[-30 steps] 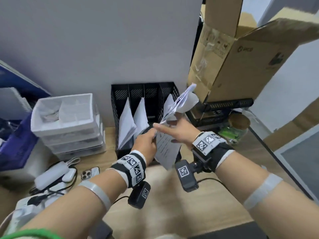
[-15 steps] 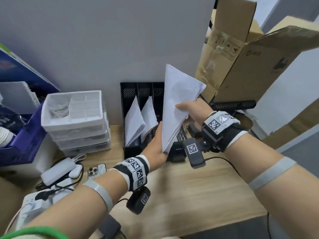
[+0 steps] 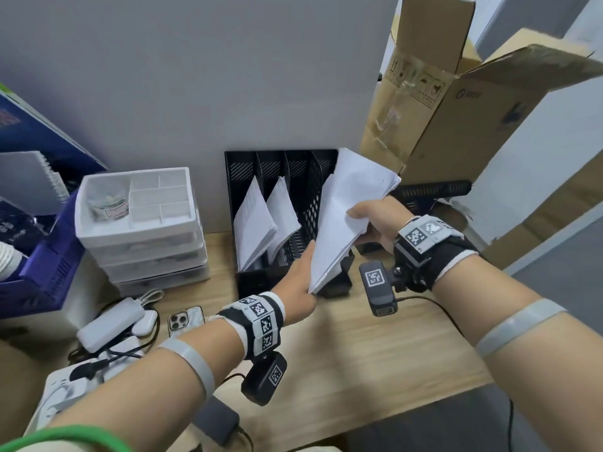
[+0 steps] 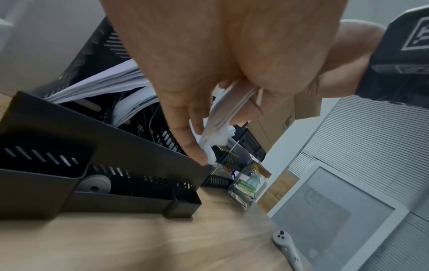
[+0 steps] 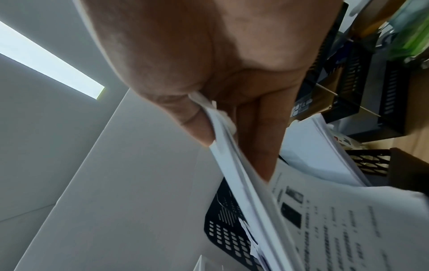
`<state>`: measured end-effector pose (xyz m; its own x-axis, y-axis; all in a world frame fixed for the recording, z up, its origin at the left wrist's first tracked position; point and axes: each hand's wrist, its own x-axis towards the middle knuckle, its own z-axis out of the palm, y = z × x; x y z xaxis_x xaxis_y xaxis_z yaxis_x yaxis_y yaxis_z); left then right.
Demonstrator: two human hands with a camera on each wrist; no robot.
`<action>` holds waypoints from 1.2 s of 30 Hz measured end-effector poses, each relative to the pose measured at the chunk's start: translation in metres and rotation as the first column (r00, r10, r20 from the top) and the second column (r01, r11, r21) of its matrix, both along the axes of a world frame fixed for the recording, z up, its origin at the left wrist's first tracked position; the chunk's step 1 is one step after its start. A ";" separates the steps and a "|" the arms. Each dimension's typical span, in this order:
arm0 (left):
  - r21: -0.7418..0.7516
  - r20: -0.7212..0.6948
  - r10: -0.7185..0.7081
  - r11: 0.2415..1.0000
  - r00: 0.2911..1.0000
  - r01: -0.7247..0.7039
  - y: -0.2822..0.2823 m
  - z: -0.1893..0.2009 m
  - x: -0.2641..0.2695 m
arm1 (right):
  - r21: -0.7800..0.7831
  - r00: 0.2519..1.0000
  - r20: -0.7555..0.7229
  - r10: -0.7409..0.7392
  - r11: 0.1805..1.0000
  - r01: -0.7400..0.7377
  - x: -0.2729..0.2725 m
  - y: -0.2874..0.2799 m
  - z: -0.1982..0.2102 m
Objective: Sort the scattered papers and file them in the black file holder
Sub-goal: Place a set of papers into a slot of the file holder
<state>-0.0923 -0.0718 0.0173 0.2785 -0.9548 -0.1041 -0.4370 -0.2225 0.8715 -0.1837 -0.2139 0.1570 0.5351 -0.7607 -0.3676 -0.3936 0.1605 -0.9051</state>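
Between both sets of fingers, a stack of papers (image 3: pixel 346 216), tilted, just before the black file holder (image 3: pixel 293 197) and its right slot. Left hand (image 3: pixel 298 282) pinching the lower corner; right hand (image 3: pixel 375 220) clamped on the upper edge.

File holder (image 3: pixel 280 168) against wall, drawer unit (image 3: pixel 140 230) left, cardboard box (image 3: pixel 456 102) right.
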 end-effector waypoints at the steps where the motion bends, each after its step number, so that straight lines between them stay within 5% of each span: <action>1: 0.008 0.016 0.045 0.999 0.999 -0.046 0.000 -0.002 0.001 | -0.001 1.000 0.012 0.013 1.000 -0.013 0.002 -0.001 0.001; 20: 0.116 0.025 0.448 0.886 0.894 -0.448 -0.120 -0.028 0.036 | -0.097 0.945 -0.178 0.273 0.951 -0.293 0.094 -0.102 0.005; 30: 0.267 0.019 0.532 0.813 0.846 -0.517 -0.146 -0.046 0.056 | -0.174 0.892 -0.280 0.355 0.895 -0.411 0.095 -0.116 -0.072; 36: 0.190 0.149 0.603 0.760 0.783 -0.622 -0.139 -0.048 0.050 | -0.057 0.916 -0.140 0.376 0.920 -0.387 0.094 -0.103 -0.096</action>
